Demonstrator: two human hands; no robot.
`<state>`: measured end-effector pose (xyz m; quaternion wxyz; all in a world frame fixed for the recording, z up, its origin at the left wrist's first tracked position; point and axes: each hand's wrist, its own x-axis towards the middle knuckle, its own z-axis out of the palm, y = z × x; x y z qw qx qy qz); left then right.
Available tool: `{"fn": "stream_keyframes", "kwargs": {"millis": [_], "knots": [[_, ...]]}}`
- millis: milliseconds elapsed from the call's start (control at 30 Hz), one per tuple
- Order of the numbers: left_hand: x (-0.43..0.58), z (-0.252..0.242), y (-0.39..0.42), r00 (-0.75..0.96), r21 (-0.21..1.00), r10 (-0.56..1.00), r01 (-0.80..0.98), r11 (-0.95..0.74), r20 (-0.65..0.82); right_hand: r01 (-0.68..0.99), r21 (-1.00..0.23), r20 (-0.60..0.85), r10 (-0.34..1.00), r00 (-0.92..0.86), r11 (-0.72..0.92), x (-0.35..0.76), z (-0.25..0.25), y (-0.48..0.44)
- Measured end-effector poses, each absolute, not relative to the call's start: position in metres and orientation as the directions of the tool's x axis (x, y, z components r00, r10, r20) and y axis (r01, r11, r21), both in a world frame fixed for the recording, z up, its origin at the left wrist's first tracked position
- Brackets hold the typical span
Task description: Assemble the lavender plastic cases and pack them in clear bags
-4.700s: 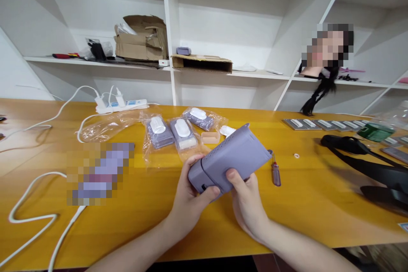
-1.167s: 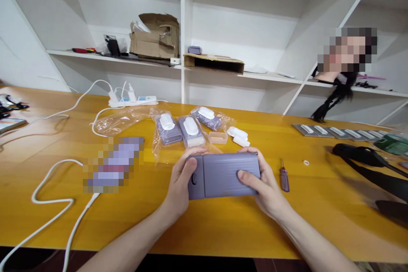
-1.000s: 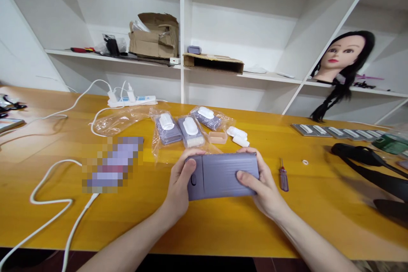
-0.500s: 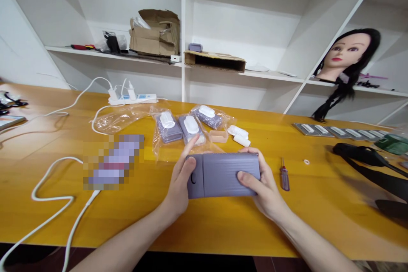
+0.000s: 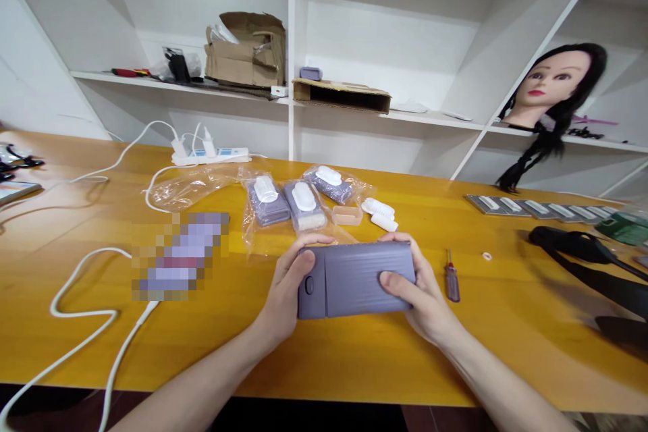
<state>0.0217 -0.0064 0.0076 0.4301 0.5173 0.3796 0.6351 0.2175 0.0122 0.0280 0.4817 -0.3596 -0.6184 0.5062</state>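
Note:
Over the front of the table I hold a purple-grey ribbed plastic case [image 5: 354, 280] level between both hands. My left hand [image 5: 283, 290] closes on its left end, thumb on top beside a dark-rimmed oval, index finger over the far edge. A seam runs across the case close to that end. At the other end my right hand [image 5: 428, 297] grips it, thumb pressed on the ribbed face and fingers around the far side. The undersides of the case and most fingertips are hidden. Just beyond lie similar purple-grey cases with white oval parts, one a bagged case [image 5: 304, 206].
A small peach tray [image 5: 347, 216] and white plastic pieces [image 5: 379, 209] lie behind the case. To the right are a screwdriver [image 5: 452, 280] and a small ring [image 5: 487, 256]. A blurred-out device [image 5: 185, 253] with a white cable lies left. A power strip [image 5: 217, 156] sits behind.
My left index finger has come down from sticking up to bend over the case's far edge. The left thumb has shifted slightly, showing more of the oval. The right hand keeps its grip.

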Motion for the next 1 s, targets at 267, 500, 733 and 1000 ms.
{"fn": "stream_keyframes", "kwargs": {"millis": [267, 500, 733, 1000], "knots": [[0.021, 0.005, -0.002, -0.101, 0.919, 0.936, -0.179, -0.351, 0.338, 0.126, -0.882, 0.427, 0.884, -0.190, 0.454, 0.216, 0.029, 0.007], [0.016, 0.013, 0.004, -0.054, 0.974, 0.974, -0.035, -0.222, 0.220, 0.385, -0.316, 0.873, 0.425, -0.240, 0.867, 0.233, 0.033, 0.013], [0.010, 0.034, 0.004, 0.105, 0.875, 0.994, -0.479, 0.069, -0.021, 0.320, 0.365, 0.619, 0.029, -0.785, 0.874, 0.239, 0.038, 0.013], [0.012, 0.029, 0.001, -0.069, 0.821, 0.985, -0.544, -0.172, 0.160, 0.455, 0.398, 0.683, 0.074, -0.727, 0.796, 0.228, 0.026, 0.021]]}}
